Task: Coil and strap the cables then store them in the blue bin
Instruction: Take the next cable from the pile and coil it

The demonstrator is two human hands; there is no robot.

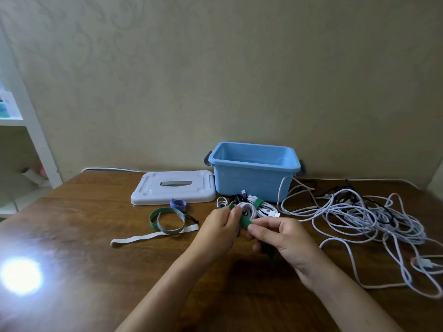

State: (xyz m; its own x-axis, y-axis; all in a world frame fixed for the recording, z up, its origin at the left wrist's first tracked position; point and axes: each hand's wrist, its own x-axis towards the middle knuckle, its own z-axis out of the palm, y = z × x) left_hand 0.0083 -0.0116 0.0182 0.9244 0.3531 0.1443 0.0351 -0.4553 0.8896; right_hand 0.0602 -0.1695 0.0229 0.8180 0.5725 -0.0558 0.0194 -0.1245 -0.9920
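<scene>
My left hand [221,226] pinches a small coil of white cable [248,209] just above the table, in front of the blue bin [254,172]. My right hand [280,233] grips a green strap [245,221] that runs from that coil toward my palm. Behind the held coil lie other strapped coils [257,202], one with a green band and a USB plug sticking out. A big tangle of white and black cables [359,212] sprawls over the right of the table. The bin stands open against the wall.
The bin's white lid [172,188] lies flat to the left of the bin. Loose straps [167,220], green, grey, blue and white, lie in front of the lid. A white shelf [21,130] stands at far left. Lamp glare marks the wooden table [96,259] at lower left.
</scene>
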